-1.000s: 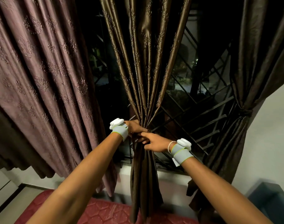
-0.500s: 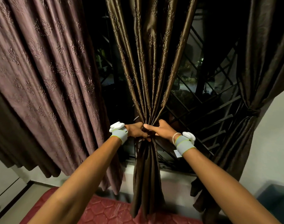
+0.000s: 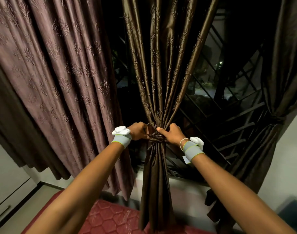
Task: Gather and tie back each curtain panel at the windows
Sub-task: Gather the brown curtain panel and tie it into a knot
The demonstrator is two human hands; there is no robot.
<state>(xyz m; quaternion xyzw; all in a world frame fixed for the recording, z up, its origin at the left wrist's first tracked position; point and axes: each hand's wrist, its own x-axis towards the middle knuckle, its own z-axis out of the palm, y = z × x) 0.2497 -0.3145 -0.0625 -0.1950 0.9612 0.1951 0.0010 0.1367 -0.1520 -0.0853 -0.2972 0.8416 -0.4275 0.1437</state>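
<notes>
Support surfaces: window sill, bed, floor.

The pale window sill (image 3: 186,184) runs below both grips; the gathered brown curtain panel (image 3: 155,183) hangs across its front edge. Lower, beneath the forearms, a red bed (image 3: 110,220) with a hexagon-quilted cover sits under the panel's hem; contact cannot be confirmed. Grey floor (image 3: 26,205) lies below the left grip.

Brown satin curtain panel (image 3: 158,68) gathered, tie-back band (image 3: 155,137) cinching waist.
</notes>
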